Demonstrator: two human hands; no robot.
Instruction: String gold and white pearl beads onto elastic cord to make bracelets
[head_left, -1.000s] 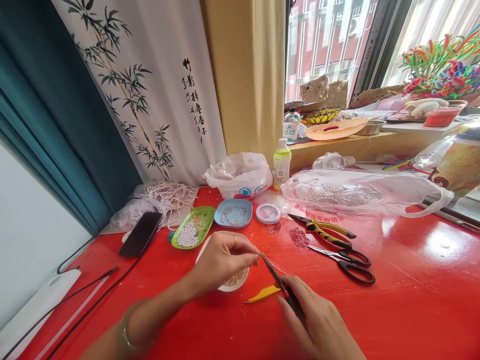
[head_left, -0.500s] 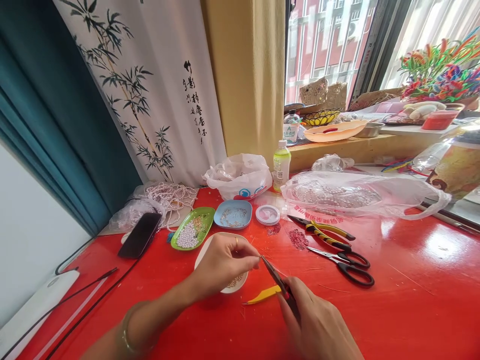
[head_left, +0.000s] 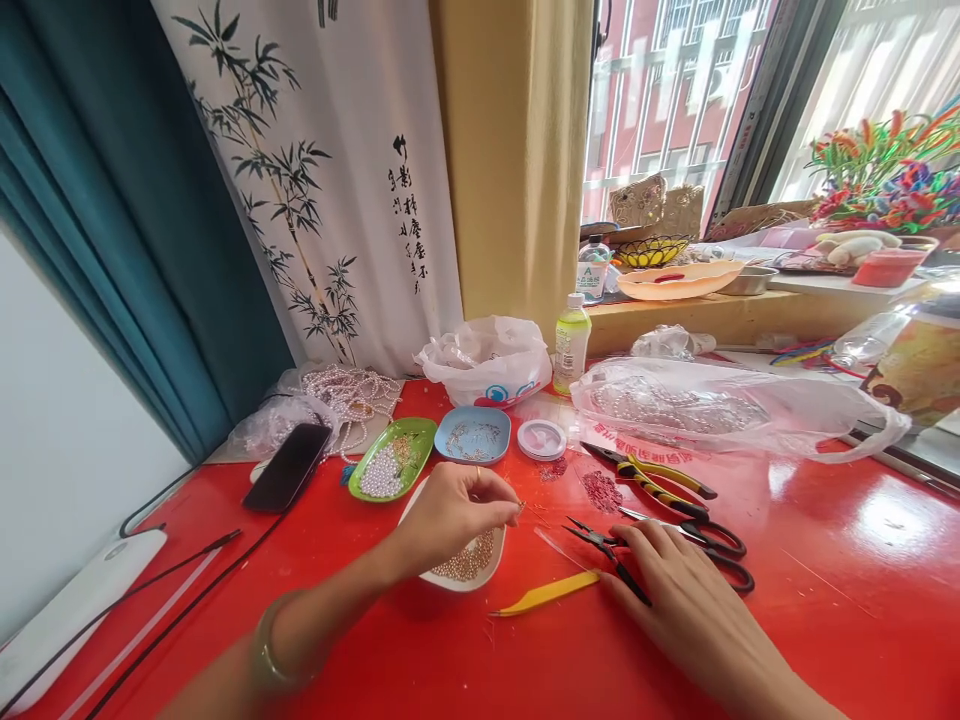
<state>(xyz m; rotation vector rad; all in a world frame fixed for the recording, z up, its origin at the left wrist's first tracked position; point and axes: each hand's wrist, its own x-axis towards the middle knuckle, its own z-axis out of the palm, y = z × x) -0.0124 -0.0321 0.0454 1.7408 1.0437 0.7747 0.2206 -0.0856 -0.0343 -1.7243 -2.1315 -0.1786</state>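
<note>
My left hand (head_left: 454, 518) is closed in a pinch above the white bowl (head_left: 496, 565), which holds small gold beads (head_left: 472, 562). A tiny gold-coloured piece (head_left: 522, 506) shows at its fingertips, too small to name. My right hand (head_left: 679, 590) lies flat with fingers apart over the handles of small dark-handled pliers (head_left: 596, 538). Those pliers rest on the red table with their jaws apart. Yellow tweezers (head_left: 551, 593) lie between my hands. Black-handled scissors (head_left: 724, 540) are partly covered by my right hand.
Yellow-and-black pliers (head_left: 660, 475) lie behind the scissors. A green tray (head_left: 426, 440) of pearl beads, a blue dish (head_left: 472, 450) and a round clear-lidded box (head_left: 541, 440) stand farther back. A phone (head_left: 287, 468) is at left; plastic bags (head_left: 487, 365) line the back.
My right hand has moved right and opened; the small pliers it held at my left fingertips now lie on the table. My left hand keeps its pinch. The view has shifted slightly.
</note>
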